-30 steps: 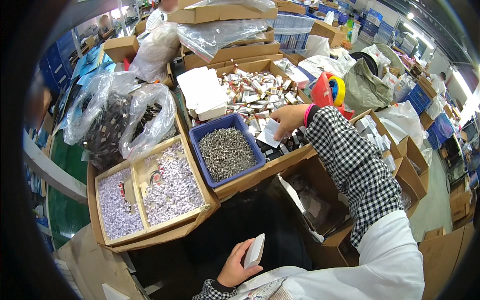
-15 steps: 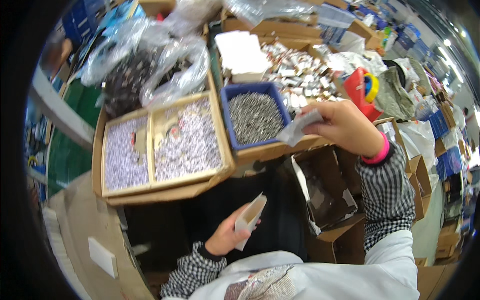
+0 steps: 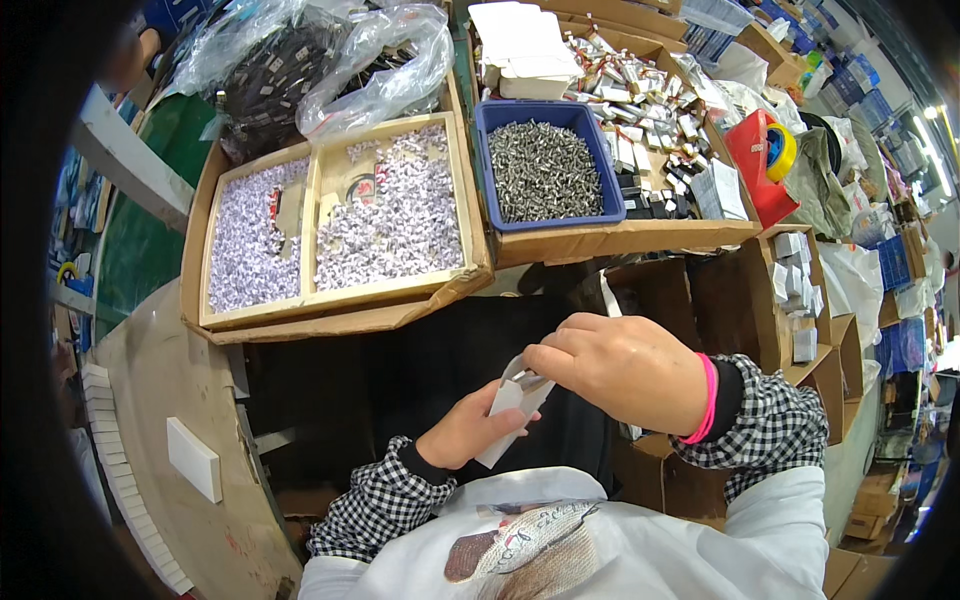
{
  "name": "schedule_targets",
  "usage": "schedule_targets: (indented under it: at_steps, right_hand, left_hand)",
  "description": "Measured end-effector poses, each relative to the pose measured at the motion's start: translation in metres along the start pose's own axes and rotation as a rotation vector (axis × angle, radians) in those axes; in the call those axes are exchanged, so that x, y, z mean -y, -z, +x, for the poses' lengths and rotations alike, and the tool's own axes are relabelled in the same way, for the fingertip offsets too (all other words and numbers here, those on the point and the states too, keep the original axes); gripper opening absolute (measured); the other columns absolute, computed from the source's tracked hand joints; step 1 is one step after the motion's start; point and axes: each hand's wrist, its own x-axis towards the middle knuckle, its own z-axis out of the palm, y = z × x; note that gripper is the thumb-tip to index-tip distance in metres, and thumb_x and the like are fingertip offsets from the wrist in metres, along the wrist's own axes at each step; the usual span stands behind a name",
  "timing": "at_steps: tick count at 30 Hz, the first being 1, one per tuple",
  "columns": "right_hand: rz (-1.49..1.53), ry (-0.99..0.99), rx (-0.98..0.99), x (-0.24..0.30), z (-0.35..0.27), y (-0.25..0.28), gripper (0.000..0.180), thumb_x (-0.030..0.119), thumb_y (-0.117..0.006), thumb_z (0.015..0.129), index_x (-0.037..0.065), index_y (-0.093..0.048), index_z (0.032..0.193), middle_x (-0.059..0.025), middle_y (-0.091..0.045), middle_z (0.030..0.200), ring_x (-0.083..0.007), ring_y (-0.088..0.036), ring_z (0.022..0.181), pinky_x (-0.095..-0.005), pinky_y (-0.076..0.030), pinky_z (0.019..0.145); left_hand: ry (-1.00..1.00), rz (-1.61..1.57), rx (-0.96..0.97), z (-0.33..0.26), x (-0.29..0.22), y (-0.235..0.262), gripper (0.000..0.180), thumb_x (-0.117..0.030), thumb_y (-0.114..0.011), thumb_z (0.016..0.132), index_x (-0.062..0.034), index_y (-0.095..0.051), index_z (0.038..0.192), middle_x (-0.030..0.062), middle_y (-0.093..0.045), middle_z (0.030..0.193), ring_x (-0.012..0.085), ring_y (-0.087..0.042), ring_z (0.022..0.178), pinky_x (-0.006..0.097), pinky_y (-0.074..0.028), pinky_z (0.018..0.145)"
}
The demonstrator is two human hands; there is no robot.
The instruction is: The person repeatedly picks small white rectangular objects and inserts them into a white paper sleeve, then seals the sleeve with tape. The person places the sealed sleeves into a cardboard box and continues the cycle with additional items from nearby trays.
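Observation:
My left hand [image 3: 470,428] grips a small white cardboard box [image 3: 507,408], tilted with its upper end open and a flap standing up. Over that open end is my right hand [image 3: 625,372], fingers pinched together on a thin pale paper sheet [image 3: 527,379]. The fingers hide most of this sheet, and how far it sits inside the box cannot be seen. Both hands are close to my body, below the trays.
Ahead stand a wooden tray [image 3: 309,230] of tiny pale pieces and a blue bin [image 3: 612,206] of small metal parts. Printed leaflets [image 3: 720,190] lie right of the bin. A red tape dispenser [image 3: 748,165] stands beyond them; small boxes [image 3: 794,283] fill a carton at right.
My right hand has come down and left from beside the blue bin, bringing the paper sheet to the box. My left hand still holds the box; the whole view has shifted.

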Motion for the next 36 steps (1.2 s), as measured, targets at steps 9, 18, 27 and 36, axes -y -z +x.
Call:
schedule_targets:
  at_steps: [9,18,27,36]
  right_hand:
    - [0.599,-0.128,-0.354,0.012,0.002,-0.060,0.025,0.007,-0.062,0.083,0.003,-0.059,0.108,-0.0145,-0.059,0.104,-0.0314,-0.060,0.091,-0.0345,-0.051,0.078]
    - [0.266,-0.207,-0.635,0.020,-0.003,-0.063,0.029,0.000,-0.069,0.069,0.007,-0.066,0.097,-0.0035,-0.063,0.087,-0.0246,-0.058,0.086,-0.0365,-0.047,0.080]
    - [0.370,0.005,-0.042,0.006,-0.003,-0.024,0.021,0.008,-0.064,0.075,0.010,-0.066,0.095,-0.0063,-0.065,0.078,-0.0263,-0.062,0.073,-0.0340,-0.051,0.068]
    - [0.472,-0.204,-0.207,-0.044,0.048,0.033,0.016,0.010,-0.061,0.086,0.005,-0.066,0.100,-0.0126,-0.068,0.083,-0.0274,-0.067,0.077,-0.0313,-0.052,0.069]
  left_hand:
    - [0.057,-0.379,0.182,-0.006,0.008,-0.007,0.098,-0.072,-0.059,0.072,0.0000,-0.035,0.134,0.0156,-0.049,0.123,0.0254,-0.053,0.115,0.041,-0.047,0.097]
    - [-0.038,-0.376,0.226,0.000,0.011,-0.010,0.101,-0.071,-0.063,0.071,-0.0003,-0.032,0.136,0.0158,-0.050,0.122,0.0237,-0.054,0.112,0.040,-0.047,0.096]
    - [0.025,-0.213,0.198,0.000,0.027,0.001,0.102,-0.072,-0.067,0.065,-0.0046,-0.035,0.135,0.0134,-0.052,0.120,0.0227,-0.055,0.109,0.036,-0.048,0.093]
    - [-0.108,-0.312,0.159,-0.006,0.022,0.012,0.104,-0.060,-0.079,0.061,-0.0005,-0.036,0.135,0.0145,-0.052,0.122,0.0237,-0.053,0.113,0.037,-0.046,0.097]
